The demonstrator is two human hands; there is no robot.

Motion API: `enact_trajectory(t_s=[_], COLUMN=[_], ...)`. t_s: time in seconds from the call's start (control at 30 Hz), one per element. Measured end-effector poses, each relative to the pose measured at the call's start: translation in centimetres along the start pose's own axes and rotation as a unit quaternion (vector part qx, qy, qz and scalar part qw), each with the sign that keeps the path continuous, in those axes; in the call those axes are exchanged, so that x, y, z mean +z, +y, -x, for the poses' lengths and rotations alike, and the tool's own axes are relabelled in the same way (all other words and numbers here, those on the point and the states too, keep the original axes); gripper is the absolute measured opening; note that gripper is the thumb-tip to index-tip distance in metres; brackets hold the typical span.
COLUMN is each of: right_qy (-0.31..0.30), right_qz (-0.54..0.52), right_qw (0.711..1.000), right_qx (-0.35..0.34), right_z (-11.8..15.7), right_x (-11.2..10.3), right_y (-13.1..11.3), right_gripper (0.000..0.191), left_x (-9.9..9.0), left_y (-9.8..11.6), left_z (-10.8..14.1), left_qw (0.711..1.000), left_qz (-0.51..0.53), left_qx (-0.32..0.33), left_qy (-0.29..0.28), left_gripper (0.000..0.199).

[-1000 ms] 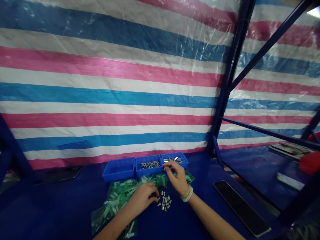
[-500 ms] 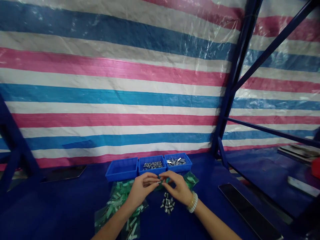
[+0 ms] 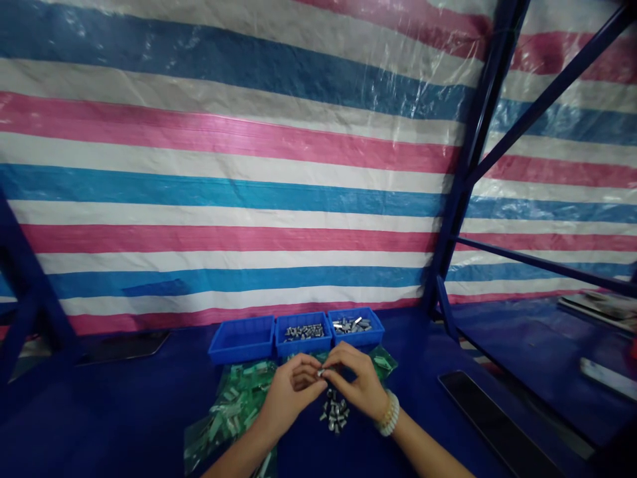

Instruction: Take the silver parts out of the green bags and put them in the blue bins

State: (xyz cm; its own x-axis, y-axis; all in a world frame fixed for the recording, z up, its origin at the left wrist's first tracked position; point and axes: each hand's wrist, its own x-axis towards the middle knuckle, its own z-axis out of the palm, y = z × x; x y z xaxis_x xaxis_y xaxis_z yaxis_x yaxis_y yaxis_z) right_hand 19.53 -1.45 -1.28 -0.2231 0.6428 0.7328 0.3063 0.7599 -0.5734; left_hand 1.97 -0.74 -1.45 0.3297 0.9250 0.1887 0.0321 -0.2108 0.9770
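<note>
My left hand (image 3: 293,392) and my right hand (image 3: 359,380) meet in front of the blue bins, fingertips pinched together around one small shiny metal piece (image 3: 321,374). Its exact kind is too small to make out. Just below my right hand lies a pile of small metal fittings (image 3: 336,413) on the blue table. Under and beside my left forearm are green-tinted plastic bags (image 3: 231,405) of small pale parts. Another green bag (image 3: 383,362) pokes out behind my right hand.
Three blue bins stand in a row: the left bin (image 3: 243,338) shows a bare floor, the middle bin (image 3: 303,334) and right bin (image 3: 354,326) hold small metal parts. A dark phone (image 3: 490,418) lies right; a dark flat object (image 3: 124,346) lies back left. A blue post (image 3: 455,199) rises at right.
Both hands have shifted slightly down and stay pinched together. The small metal piece between the fingertips now shows more clearly. The view has tilted a little.
</note>
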Motion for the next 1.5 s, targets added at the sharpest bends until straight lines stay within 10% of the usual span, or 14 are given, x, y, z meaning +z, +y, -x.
enact_trajectory(t_s=[0.43, 0.7, 1.07, 1.5], right_qy=[-0.065, -0.001, 0.056, 0.055], right_qz=[-0.046, -0.005, 0.036, 0.036], right_qw=[0.997, 1.000, 0.997, 0.997], right_qx=[-0.004, 0.026, 0.041, 0.041], right_z=[0.3, 0.3, 0.4, 0.4], right_x=[0.8, 0.3, 0.4, 0.4], right_y=[0.1, 1.2, 2.1, 1.8], right_gripper=[0.017, 0.021, 0.020, 0.020], left_x=[-0.3, -3.7, -1.3, -1.1], left_y=[0.5, 3.0, 0.7, -0.1], left_z=[0.4, -5.8, 0.4, 0.0], left_qw=[0.961, 0.899, 0.835, 0.940], left_qz=[-0.198, -0.339, -0.479, -0.310], left_qx=[0.176, 0.242, 0.173, 0.113], left_qy=[0.084, 0.139, -0.205, -0.087], left_gripper=[0.011, 0.028, 0.026, 0.025])
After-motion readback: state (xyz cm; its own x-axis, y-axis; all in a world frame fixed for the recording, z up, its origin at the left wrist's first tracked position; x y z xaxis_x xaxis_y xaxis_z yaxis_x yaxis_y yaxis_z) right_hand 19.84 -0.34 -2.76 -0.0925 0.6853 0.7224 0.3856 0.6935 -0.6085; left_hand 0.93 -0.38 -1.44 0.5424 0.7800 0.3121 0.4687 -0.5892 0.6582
